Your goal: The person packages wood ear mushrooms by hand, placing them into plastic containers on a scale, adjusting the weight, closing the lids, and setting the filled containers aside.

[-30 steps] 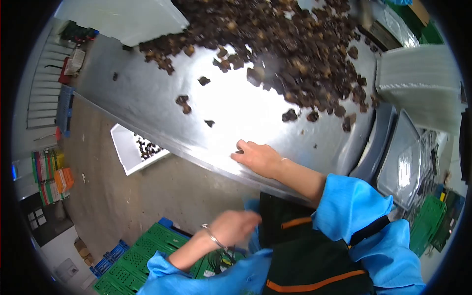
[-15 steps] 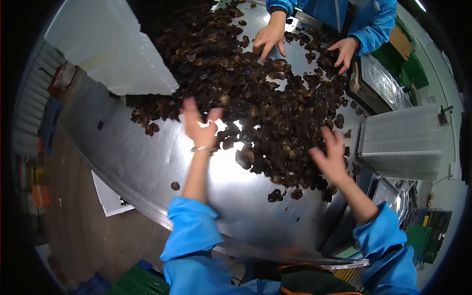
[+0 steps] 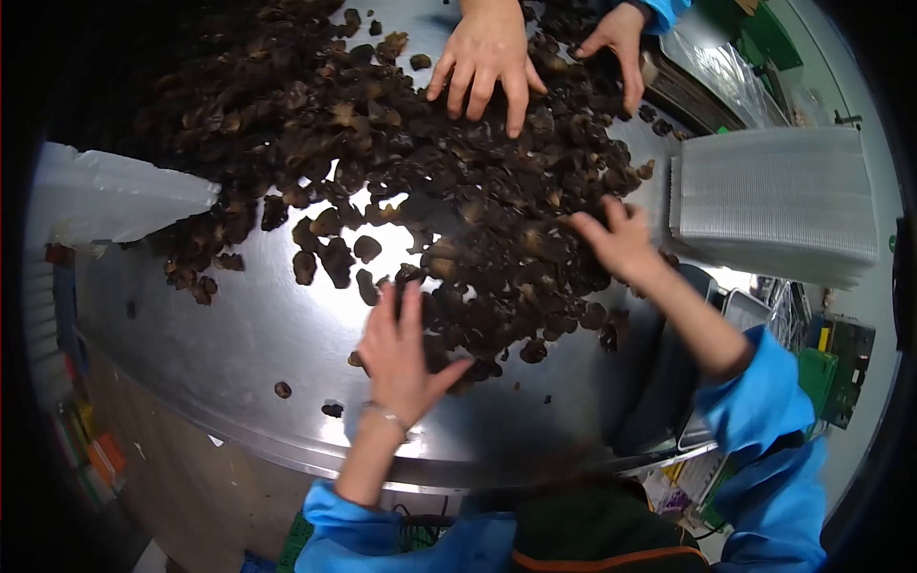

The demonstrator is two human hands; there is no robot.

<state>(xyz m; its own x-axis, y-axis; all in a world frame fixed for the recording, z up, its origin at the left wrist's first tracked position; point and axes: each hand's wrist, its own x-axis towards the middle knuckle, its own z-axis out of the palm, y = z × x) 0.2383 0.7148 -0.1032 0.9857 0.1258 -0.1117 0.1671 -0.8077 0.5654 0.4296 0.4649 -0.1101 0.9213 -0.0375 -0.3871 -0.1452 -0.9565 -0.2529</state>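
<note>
Left hand (image 3: 396, 361) and right hand (image 3: 626, 244), fingers splayed (both grasping nothing), flank dark pieces (image 3: 511, 253) toward the worktop's (image 3: 229, 329) near edge.

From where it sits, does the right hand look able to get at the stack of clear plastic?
Probably yes: the right hand is at the edge of the heap of dark pieces, spread and seemingly empty, and the stack of clear plastic stands just to its right, with nothing tall seen between.

At right stand stacked translucent trays (image 3: 772, 181) and a green crate (image 3: 815, 379).
</note>
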